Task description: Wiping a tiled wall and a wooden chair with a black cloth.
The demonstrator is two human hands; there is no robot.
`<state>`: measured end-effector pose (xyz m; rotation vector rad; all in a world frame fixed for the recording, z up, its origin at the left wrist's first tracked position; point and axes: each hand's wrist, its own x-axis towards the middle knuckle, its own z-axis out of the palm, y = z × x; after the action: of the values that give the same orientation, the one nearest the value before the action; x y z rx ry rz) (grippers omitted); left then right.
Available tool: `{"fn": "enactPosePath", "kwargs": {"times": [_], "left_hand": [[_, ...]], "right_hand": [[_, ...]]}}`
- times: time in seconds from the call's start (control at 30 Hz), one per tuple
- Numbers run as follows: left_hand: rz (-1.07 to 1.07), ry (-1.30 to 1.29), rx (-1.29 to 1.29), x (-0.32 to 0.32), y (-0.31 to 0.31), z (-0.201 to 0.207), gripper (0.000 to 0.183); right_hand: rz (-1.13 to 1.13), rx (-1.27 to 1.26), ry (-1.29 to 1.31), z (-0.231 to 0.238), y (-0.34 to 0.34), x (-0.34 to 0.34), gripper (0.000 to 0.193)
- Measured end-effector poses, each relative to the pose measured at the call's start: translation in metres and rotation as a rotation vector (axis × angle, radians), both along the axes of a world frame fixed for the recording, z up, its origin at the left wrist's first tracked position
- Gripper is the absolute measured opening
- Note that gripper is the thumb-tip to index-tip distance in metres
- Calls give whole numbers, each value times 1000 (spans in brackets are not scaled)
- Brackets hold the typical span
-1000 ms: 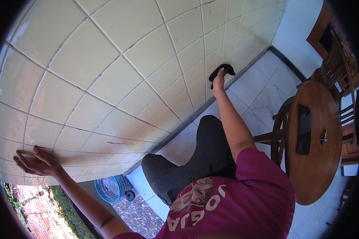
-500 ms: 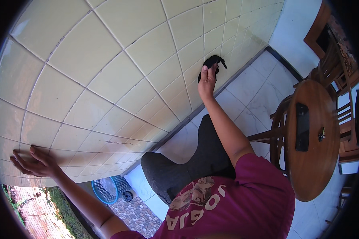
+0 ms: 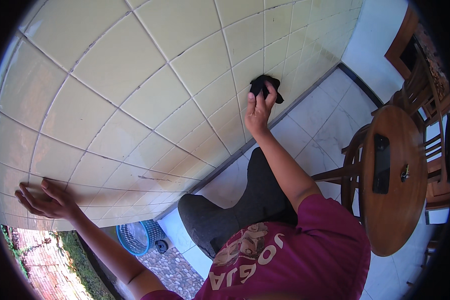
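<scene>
A black cloth (image 3: 265,84) is bunched against the cream tiled wall (image 3: 135,85), low down and close to the floor. My right hand (image 3: 259,109) presses it there, thumb and fingers on the fabric. Far to the left, my left hand (image 3: 47,201) rests by the near end of the same tiling, fingers spread and holding nothing. Dark grout lines cross the tiles, and a brownish tint shows on the lower rows.
A round wooden table (image 3: 395,210) stands at the right, with a black phone-like slab (image 3: 381,162) and a small object (image 3: 405,173) on it. Wooden chairs (image 3: 352,150) surround it. A blue basket (image 3: 133,239) sits on pebble-patterned floor at lower left.
My right hand has shifted slightly, and the cloth lies flatter and more spread on the wall, its loose end no longer sticking out. The left hand stays nearly in place.
</scene>
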<state>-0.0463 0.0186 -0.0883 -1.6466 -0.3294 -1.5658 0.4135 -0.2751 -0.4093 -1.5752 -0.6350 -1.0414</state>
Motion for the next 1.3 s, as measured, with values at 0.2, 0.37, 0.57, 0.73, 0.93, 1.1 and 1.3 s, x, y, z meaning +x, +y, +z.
{"fn": "enactPosePath", "kwargs": {"times": [0.2, 0.37, 0.57, 0.73, 0.93, 1.1, 1.3], "left_hand": [[24, -19, -11, 0, -1, -1, 59], [12, -36, -8, -1, 2, -2, 60], [24, -61, -31, -2, 2, -3, 58], [24, -46, -19, -2, 2, -2, 59], [49, -77, -56, -4, 4, -4, 62], [32, -61, -54, -4, 2, -4, 61], [-11, -93, -67, 0, 1, -5, 61]], "right_hand": [[-124, 151, 278, 34, -16, 83, 40], [-269, 37, 228, 28, -26, 86, 37], [18, 234, 175, 60, -11, 55, 30], [-79, 198, -125, 115, -8, 103, 31], [-232, 247, 168, 85, -15, 96, 34], [56, -194, -366, 62, -37, 79, 46], [-99, 177, 9, 135, -19, 94, 38]]}}
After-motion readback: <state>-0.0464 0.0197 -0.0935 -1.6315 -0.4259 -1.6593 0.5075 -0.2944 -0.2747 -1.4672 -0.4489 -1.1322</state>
